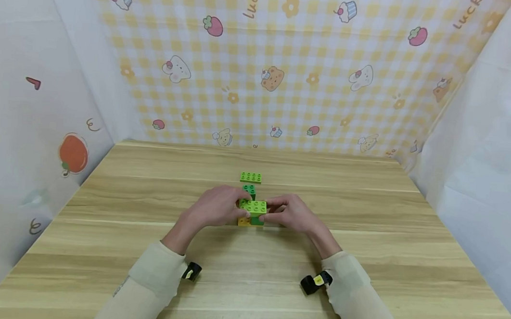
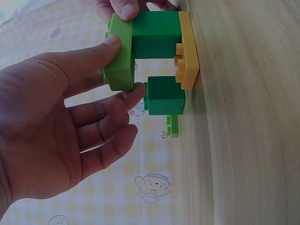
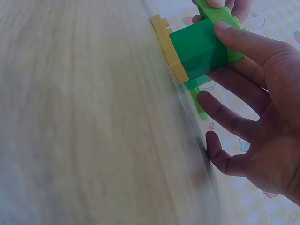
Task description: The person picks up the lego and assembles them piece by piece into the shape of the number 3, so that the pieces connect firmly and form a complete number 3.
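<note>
"Both ends of the light green block (image 1: 255, 207) are held?"

"Yes: the left hand (image 1: 219, 206) pinches the left end, the right hand (image 1: 294, 214) the right. It sits on a dark green block (image 1: 257, 221), and this on the orange block (image 1: 243, 222). If it is fully pressed down, I cannot tell."

"What is hidden?"

"From the head, the left hand covers part of it. Just behind stands another green block (image 1: 249, 188), partly covered; beyond, a flat green block (image 1: 250, 178)."

"And room?"

"The table (image 1: 249, 275) runs wide to both sides; its back edge meets the patterned cloth (image 1: 284, 103)."
</note>
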Tool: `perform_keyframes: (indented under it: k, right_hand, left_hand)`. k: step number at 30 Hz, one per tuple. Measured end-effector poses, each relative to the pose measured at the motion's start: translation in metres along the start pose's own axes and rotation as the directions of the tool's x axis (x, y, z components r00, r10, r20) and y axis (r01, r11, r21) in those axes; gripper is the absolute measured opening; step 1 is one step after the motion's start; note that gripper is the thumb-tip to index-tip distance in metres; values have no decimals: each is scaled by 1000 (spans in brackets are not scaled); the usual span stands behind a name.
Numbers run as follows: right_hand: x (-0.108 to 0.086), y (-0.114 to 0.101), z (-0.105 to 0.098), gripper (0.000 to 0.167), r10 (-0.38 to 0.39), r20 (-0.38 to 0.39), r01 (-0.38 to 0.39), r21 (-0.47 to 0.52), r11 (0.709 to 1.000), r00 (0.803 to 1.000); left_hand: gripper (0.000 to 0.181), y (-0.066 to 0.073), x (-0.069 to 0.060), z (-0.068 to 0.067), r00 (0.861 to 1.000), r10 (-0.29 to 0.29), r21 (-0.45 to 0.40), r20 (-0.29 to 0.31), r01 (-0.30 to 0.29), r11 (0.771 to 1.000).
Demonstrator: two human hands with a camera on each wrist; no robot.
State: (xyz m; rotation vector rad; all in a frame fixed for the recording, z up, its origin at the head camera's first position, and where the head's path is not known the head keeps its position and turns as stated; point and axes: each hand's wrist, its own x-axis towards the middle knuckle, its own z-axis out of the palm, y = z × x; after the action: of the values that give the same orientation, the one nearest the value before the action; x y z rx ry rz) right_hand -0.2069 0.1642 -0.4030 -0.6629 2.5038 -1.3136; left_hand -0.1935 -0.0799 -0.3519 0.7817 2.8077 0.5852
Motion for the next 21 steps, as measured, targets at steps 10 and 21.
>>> perform_keyframes:
  k: [10, 21]
  right_hand:
    - [-1, 2, -1, 36, 7, 16, -7, 11, 1000, 1000]
    - [1, 2, 1, 34, 4, 27, -5, 39, 999, 1000]
  left_hand:
    - [36, -7, -1, -3, 1000, -7, -65, 17, 8, 998]
    - [37, -24, 2, -15, 999, -44, -124, -14, 42, 991]
